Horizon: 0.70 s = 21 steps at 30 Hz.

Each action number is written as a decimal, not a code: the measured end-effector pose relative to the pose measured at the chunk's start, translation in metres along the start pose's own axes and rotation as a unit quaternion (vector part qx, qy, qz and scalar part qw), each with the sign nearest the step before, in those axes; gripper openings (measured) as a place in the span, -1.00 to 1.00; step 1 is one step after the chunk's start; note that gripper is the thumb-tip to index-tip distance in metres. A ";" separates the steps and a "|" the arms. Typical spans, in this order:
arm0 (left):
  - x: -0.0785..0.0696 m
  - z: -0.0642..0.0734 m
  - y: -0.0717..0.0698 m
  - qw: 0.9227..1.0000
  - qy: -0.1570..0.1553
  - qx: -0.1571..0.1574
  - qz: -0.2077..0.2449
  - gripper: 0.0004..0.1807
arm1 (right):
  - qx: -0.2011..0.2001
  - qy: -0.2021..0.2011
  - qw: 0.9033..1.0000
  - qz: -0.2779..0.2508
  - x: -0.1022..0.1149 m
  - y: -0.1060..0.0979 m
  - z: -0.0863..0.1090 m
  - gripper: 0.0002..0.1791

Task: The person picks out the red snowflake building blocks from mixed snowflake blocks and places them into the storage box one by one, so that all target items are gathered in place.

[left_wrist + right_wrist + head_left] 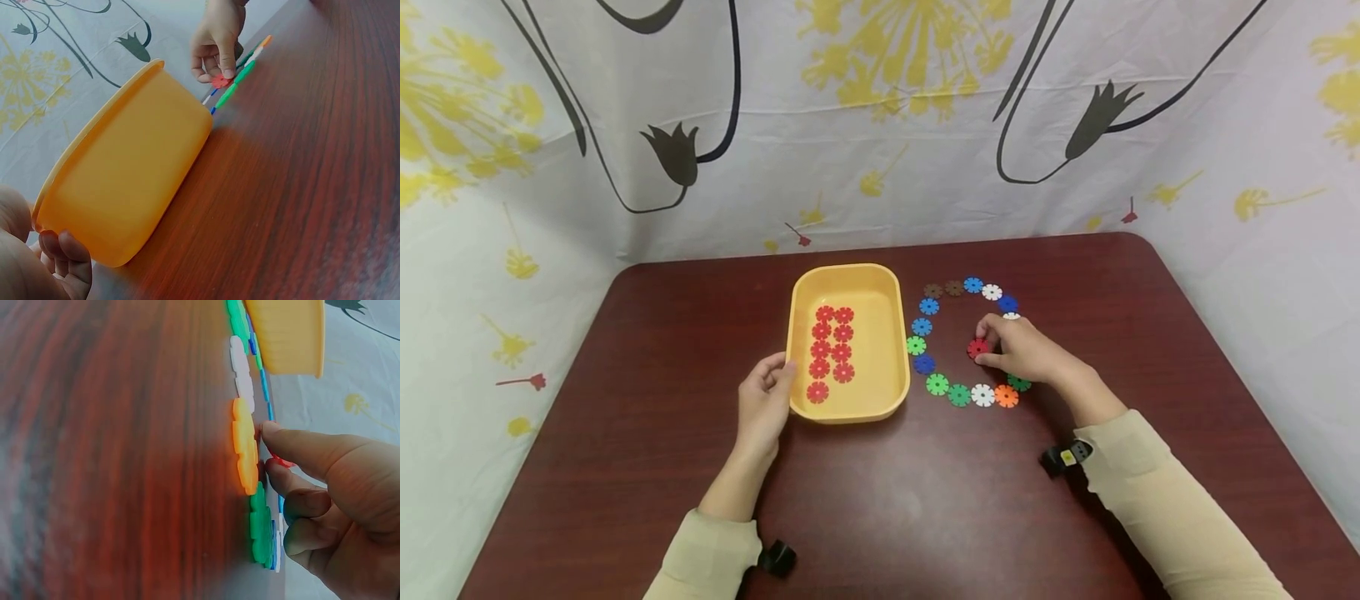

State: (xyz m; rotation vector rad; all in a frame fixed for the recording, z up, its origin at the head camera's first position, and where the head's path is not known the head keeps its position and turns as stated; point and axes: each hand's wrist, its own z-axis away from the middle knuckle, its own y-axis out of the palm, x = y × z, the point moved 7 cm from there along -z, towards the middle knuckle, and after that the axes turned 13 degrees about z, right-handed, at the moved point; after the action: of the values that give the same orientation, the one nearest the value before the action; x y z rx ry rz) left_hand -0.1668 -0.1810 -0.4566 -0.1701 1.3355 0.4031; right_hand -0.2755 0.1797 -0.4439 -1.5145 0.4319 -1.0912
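My right hand (1021,348) pinches a red notched disc (977,348) between thumb and fingers, inside a ring of coloured discs on the table. In the left wrist view the same red disc (221,82) shows at the fingertips. The ring includes an orange disc (1006,396), a light green disc (937,384), a brown disc (933,290) and several blue, white and green ones. My left hand (765,402) grips the near left rim of a yellow tray (887,392), thumb over the edge and fingers outside. Several red discs (820,349) lie in two columns on the tray's left side.
The dark reddish wooden table (880,500) extends on all sides of the tray and ring. A patterned white cloth (880,183) hangs behind it. Small black devices sit at both wrists, one by the right sleeve (1138,467).
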 end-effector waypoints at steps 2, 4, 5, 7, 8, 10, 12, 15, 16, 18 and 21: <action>-0.001 0.000 0.000 1.000 -0.001 0.000 0.002 -0.63 | -0.004 0.003 1.000 0.003 0.000 -0.001 0.000 -0.61; -0.001 0.001 0.001 1.000 -0.002 0.001 0.004 -0.62 | -0.003 0.007 1.000 0.006 -0.001 -0.002 0.000 -0.57; -0.002 0.001 0.001 1.000 -0.002 0.001 0.004 -0.62 | -0.001 0.008 1.000 0.006 -0.001 -0.002 0.001 -0.56; -0.002 0.001 0.001 1.000 -0.001 0.001 0.005 -0.62 | 0.001 0.005 1.000 0.005 -0.001 -0.001 0.001 -0.56; -0.002 0.001 0.001 1.000 -0.001 0.001 0.005 -0.63 | 0.001 0.003 1.000 0.005 -0.001 -0.001 0.001 -0.57; -0.001 0.001 0.001 1.000 0.000 0.001 0.005 -0.63 | 0.000 -0.001 1.000 0.007 -0.001 -0.001 0.001 -0.60; -0.001 0.000 0.000 1.000 0.001 0.001 0.005 -0.63 | -0.004 -0.006 1.000 0.011 0.000 -0.001 0.000 -0.62; -0.001 0.000 0.000 1.000 0.001 0.002 0.005 -0.63 | -0.013 -0.005 1.000 0.011 0.000 -0.001 0.000 -0.62; -0.001 0.000 0.000 1.000 0.002 0.002 0.005 -0.63 | -0.017 -0.004 1.000 0.011 0.000 -0.002 -0.001 -0.62; -0.001 0.000 0.000 1.000 0.002 0.001 0.005 -0.64 | -0.029 -0.002 1.000 0.009 0.000 -0.003 -0.001 -0.60; 0.000 0.000 0.000 1.000 0.003 0.001 0.005 -0.64 | -0.049 -0.002 0.999 0.004 0.000 -0.005 -0.001 -0.60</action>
State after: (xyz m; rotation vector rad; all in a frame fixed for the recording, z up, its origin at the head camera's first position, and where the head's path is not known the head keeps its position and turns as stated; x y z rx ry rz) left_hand -0.1666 -0.1810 -0.4564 -0.1621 1.3422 0.4103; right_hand -0.2784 0.1804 -0.4393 -1.5987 0.4946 -1.0730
